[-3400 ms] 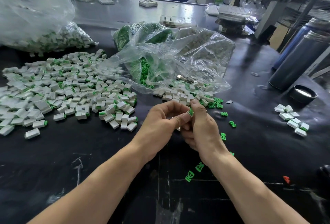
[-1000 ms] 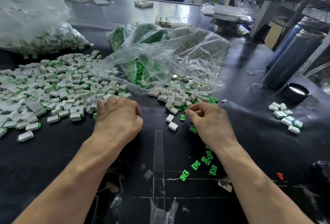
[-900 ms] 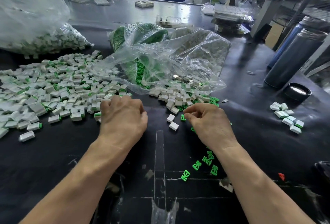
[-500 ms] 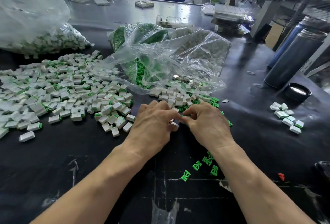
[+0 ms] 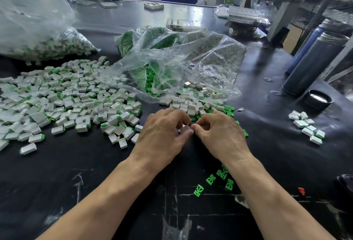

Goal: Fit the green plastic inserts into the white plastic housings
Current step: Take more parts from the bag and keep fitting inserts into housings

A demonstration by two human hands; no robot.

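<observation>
Low in the frame, right of centre: four loose green inserts (image 5: 210, 179) on the black table (image 5: 57, 172), plus a small red scrap (image 5: 301, 191) at lower right. At mid frame, left hand (image 5: 162, 136) and right hand (image 5: 219, 134) knuckle to knuckle, fingers of both curled inward. Between the left fingertips, one white housing (image 5: 184, 129), pinched and tilted. Right fingertips pressed together at its edge, likely on an insert, though none visible there, so cannot tell.

Likely step: seating an insert into that housing. Risks, as judgement: insert entering crooked and jamming if the tilt of the housing is not matched; small part springing out of the pinch and vanishing among the loose stock just behind the hands; insert turned the wrong way round, hard to check with the fingers covering it.

Beyond the hands: a mixed heap of bare housings and inserts (image 5: 193, 106), too many to count. At mid left, a spread of fitted pieces (image 5: 76, 102), far past counting. At mid right, a small cluster of about nine fitted pieces (image 5: 305, 127). Further back: one open clear bag (image 5: 191, 63) at centre, one full bag (image 5: 38, 35) at upper left, two dark cylinders (image 5: 313, 62) with one round lid (image 5: 318, 99) at right.
</observation>
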